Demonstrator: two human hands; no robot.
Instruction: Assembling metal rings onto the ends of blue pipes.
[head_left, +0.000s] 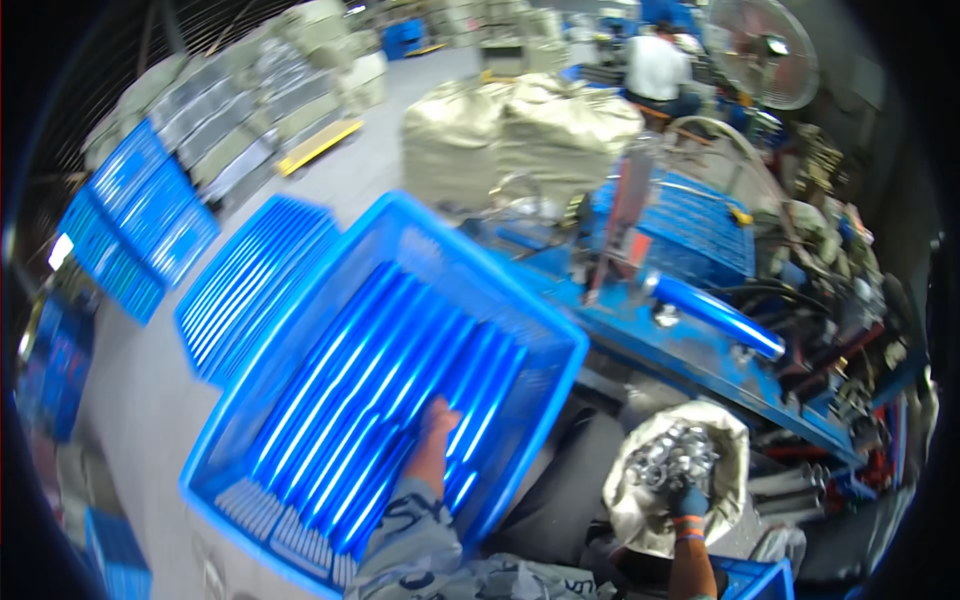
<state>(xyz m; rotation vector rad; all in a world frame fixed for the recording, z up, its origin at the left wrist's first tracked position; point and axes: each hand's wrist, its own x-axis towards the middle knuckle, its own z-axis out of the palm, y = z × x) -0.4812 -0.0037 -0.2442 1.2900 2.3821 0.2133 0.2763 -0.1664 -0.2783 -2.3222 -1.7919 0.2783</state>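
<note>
A large blue plastic crate (pixel 555 400) stands tilted across the view, with a layer of shiny blue tubes (pixel 340 400) lying side by side in it. My bare left hand (pixel 436 425) reaches into the crate and touches the tubes towards their right side. Its thumb sticks out, but blur hides how the fingers lie. At the lower right, my right hand (pixel 688 500) wears a dark glove and dips into a pale fabric sack (pixel 733 440). Shiny metal ring-like parts (pixel 672 455) fill the sack's mouth; the right fingertips are hidden among them.
Right of the crate runs a blue workbench (pixel 690 355) bearing another blue tube (pixel 715 315) and a red upright fixture (pixel 628 210). More blue crates (pixel 255 270) stand at left. Beyond are big sacks (pixel 520 135), a fan (pixel 765 50) and a seated person (pixel 658 70).
</note>
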